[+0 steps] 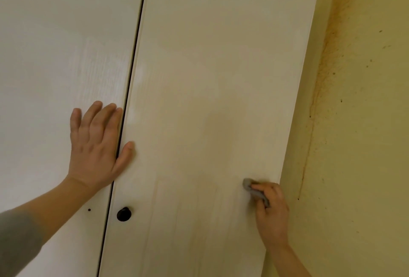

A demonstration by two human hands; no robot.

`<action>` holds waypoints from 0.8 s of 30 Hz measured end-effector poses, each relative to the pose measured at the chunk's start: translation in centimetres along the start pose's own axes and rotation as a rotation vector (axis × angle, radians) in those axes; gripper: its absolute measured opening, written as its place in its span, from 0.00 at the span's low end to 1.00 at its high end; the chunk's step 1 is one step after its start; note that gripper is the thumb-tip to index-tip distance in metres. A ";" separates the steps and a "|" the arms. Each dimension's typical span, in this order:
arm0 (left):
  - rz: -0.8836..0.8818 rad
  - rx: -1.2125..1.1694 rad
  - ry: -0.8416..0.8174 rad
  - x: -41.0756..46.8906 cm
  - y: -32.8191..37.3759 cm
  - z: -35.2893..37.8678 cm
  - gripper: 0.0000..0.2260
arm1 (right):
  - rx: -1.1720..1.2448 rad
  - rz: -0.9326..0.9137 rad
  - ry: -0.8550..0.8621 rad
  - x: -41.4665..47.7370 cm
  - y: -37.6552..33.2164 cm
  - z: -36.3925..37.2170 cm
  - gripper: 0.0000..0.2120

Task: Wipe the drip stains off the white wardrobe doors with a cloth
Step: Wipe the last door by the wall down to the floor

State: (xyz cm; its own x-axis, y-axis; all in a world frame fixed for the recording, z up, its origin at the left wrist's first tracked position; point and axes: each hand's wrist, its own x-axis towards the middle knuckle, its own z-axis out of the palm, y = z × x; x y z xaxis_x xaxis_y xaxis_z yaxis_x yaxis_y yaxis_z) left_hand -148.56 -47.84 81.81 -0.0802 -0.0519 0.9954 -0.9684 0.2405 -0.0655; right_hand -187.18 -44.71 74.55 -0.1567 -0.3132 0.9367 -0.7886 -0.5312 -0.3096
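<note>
two white wardrobe doors, one black knob, left hand fingers flat, right hand fingers gripping one grey cloth

My left grip lies flat, fingers straight, thumb spread, forearm rising from lower left. My right grip is raised, fingers curled, pinching the cloth.

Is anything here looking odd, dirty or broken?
Yes. The yellow wall beside the right door carries a brown stain and dark specks running down it. The left door has only a small dark hole where the right has a black knob.
</note>
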 end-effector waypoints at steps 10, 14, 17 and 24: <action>0.006 -0.151 -0.179 -5.4 -3.0 -5.3 0.30 | 0.220 -0.326 -0.068 2.9 -15.3 7.0 0.12; -0.005 -0.126 -0.235 -7.5 -5.5 -6.6 0.29 | 0.201 -0.425 0.032 3.6 -19.6 10.4 0.11; 0.024 -0.106 -0.239 -7.6 -6.6 -6.7 0.28 | 0.122 -0.451 0.185 7.8 -22.4 12.5 0.11; -0.010 -0.133 -0.191 -7.7 -7.4 -5.7 0.26 | 0.144 -0.531 0.083 5.2 -22.1 16.1 0.11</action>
State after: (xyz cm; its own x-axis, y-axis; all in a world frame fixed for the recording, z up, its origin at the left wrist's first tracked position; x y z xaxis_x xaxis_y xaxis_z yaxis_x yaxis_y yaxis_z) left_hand -139.47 -43.66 75.06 -0.1262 -0.2339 0.9640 -0.9309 0.3638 -0.0336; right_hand -160.98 -47.27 83.62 0.1893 0.0865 0.9781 -0.6838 -0.7033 0.1946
